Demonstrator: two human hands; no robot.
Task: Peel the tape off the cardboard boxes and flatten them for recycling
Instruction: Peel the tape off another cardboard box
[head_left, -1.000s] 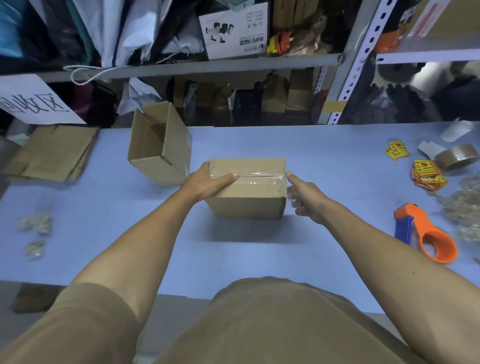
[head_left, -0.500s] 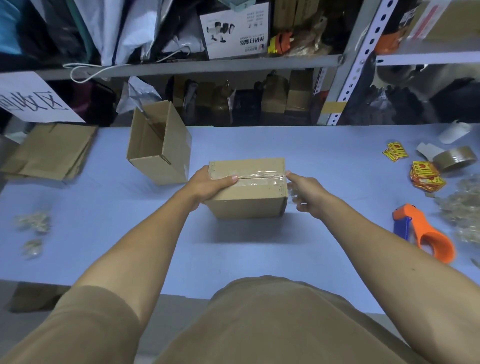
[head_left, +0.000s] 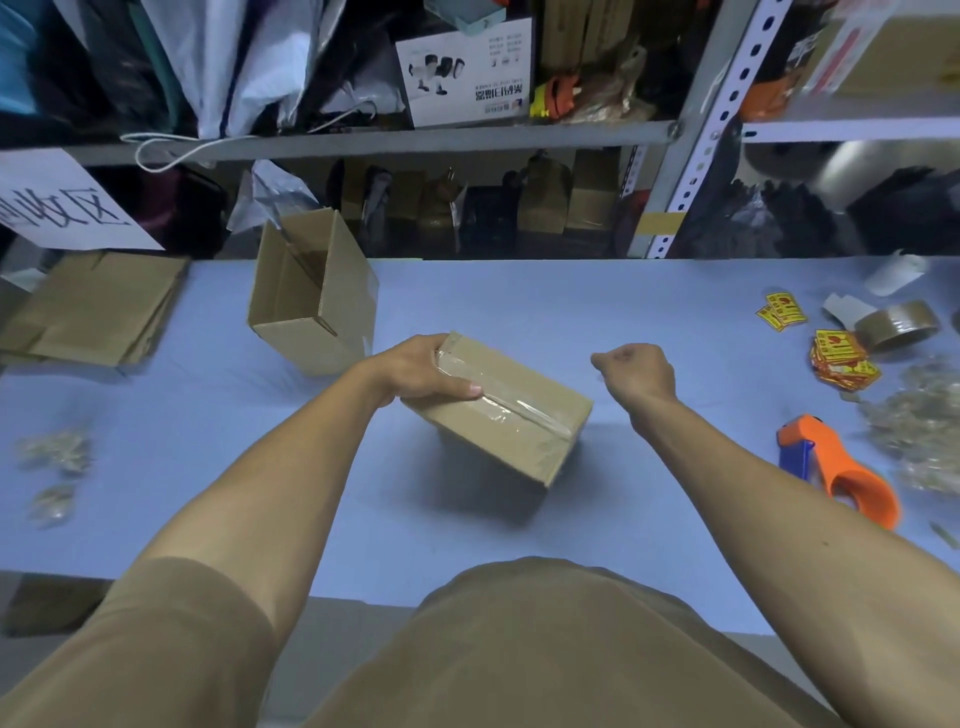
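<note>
Dim, bluish light; soft shadows, wide-angle bending and blur at edges.

1. Top left, you've got a white paper sign (head_left: 62, 208) hanging off the shelf with big black handwritten Chinese characters. It reads upside down from where you stand; looks like "回收区", though the first character is cut off at the edge.
2. Up on the shelf there's a white product box (head_left: 465, 67) with pictures of a dark gadget and printed Chinese text, also upside down for you. Too small to make out.
3. Over on your right, the yellow stickers (head_left: 782, 310) and the bigger stack of yellow and red labels (head_left: 841, 358) on the blue table (head_left: 571, 301) have red print, but it's too tiny to read.
</note>
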